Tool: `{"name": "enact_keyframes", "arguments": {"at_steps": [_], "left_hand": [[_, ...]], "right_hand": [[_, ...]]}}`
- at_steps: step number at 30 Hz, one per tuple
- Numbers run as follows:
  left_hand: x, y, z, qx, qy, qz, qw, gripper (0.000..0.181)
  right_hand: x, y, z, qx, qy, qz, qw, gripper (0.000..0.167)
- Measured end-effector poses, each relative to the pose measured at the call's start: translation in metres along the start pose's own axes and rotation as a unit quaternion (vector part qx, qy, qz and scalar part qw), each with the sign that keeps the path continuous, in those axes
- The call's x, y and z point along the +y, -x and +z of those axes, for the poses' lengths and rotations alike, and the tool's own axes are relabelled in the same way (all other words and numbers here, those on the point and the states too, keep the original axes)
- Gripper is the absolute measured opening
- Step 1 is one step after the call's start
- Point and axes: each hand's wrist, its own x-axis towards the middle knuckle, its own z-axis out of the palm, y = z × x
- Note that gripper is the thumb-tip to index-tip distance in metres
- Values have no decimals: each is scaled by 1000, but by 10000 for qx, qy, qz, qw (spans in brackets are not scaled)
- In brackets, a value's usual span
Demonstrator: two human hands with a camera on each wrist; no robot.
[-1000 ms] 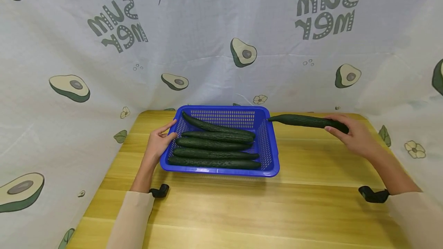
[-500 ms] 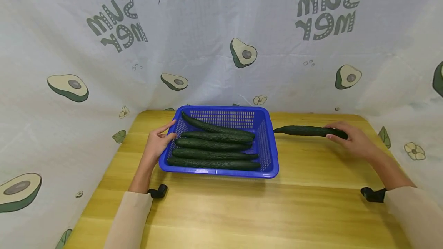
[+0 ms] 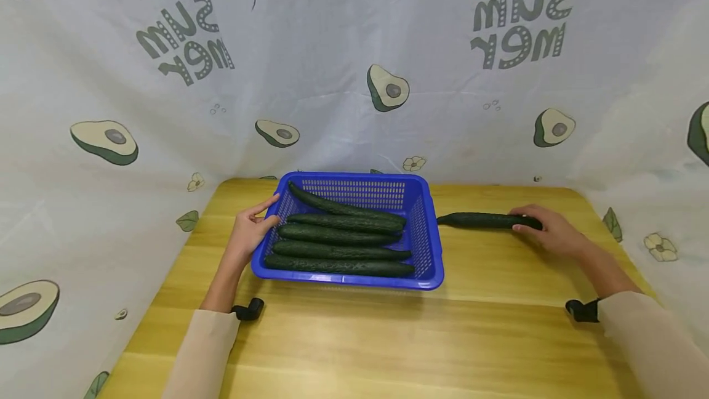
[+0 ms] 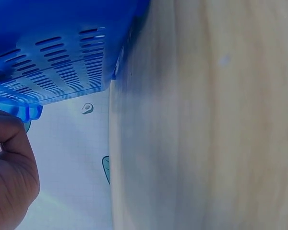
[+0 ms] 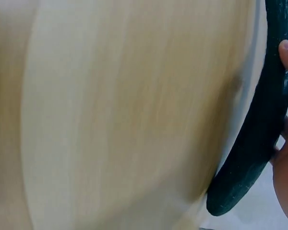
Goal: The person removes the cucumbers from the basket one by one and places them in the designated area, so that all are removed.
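Observation:
A blue perforated basket (image 3: 343, 280) holds several dark green cucumbers (image 3: 339, 236) lying crosswise. My left hand (image 3: 249, 233) grips the basket's left rim; in the left wrist view the hand (image 4: 12, 172) is at the left edge beside the basket wall (image 4: 62, 57). To the right of the basket, my right hand (image 3: 554, 234) holds a single cucumber (image 3: 482, 220) by its right end, its thin tip close to the basket's right side. The right wrist view shows that cucumber (image 5: 259, 124) between the thumb and fingers of the hand (image 5: 287, 167).
The basket stands on a light wooden table (image 3: 354, 343). Behind and beside the table hangs a pale cloth (image 3: 321, 48) printed with avocados and lettering. Each wrist carries a black strap mount.
My right hand has come down and nearer the front with the cucumber, and slightly left in the last half second. The left hand keeps its grip on the basket rim.

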Motion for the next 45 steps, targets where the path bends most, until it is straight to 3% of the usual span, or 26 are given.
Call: {"name": "enact_keyframes", "arguments": {"at_steps": [13, 20, 26, 33, 40, 45], "left_hand": [[-5, -1, -3, -43, -36, -57, 10000, 57], [2, 0, -2, -90, -227, -91, 9997, 57], [-1, -2, -1, -63, -292, -17, 9996, 57], [-2, -3, -1, -88, -263, -72, 9996, 57], [6, 0, -3, -125, -105, -225, 9996, 58], [7, 1, -2, -153, -141, -207, 9996, 57]], "right_hand": [[-12, -8, 6, -589, 523, 479, 9957, 59], [-16, -9, 5, -528, 500, 549, 9958, 65], [-29, -15, 0, -252, 489, 417, 9976, 63], [-58, -27, -10, -68, 461, 235, 9986, 62], [-101, -49, -20, 19, 7, 230, 9997, 64], [-131, -66, -21, 98, 16, 37, 9999, 61]]}}
